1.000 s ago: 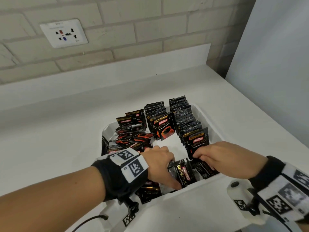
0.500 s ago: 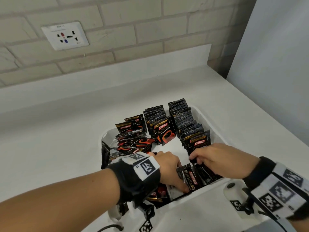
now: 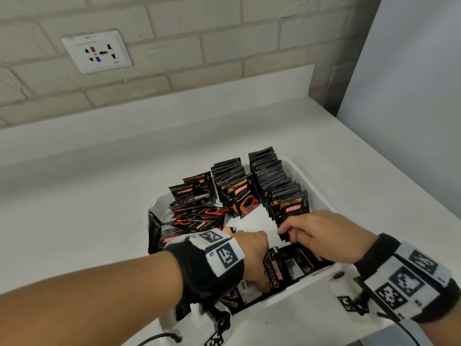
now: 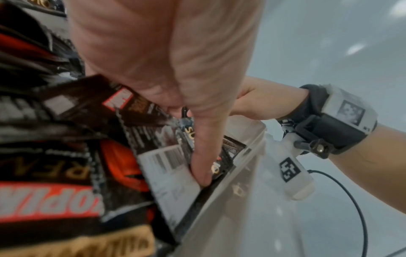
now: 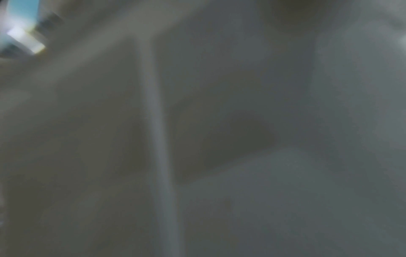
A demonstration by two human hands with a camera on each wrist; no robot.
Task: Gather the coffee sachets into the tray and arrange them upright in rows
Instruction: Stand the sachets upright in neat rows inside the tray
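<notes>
A white tray [image 3: 306, 283] on the counter holds black Kopiko coffee sachets. Two upright rows stand at its far right [image 3: 274, 181] and middle [image 3: 229, 173]. A loose pile [image 3: 199, 216] lies at the left. My left hand [image 3: 252, 258] reaches down at the near wall and grips a standing sachet [image 3: 274, 270] among several others. In the left wrist view its thumb [image 4: 204, 156] pushes down between sachets [image 4: 158, 161] beside the tray wall [image 4: 230, 200]. My right hand [image 3: 319, 233] pinches the front sachets [image 3: 294, 211] of the right row. The right wrist view is a grey blur.
The tray sits on a white counter [image 3: 99, 196] with a raised back edge under a brick wall. A wall socket [image 3: 97, 52] is up on the left. A pale panel [image 3: 411, 96] bounds the counter on the right. A black cable [image 3: 159, 338] runs at the near edge.
My left hand has worked a little deeper among the sachets at the near wall, and the one it grips stands steeper. My right hand has stayed at the front of the right row.
</notes>
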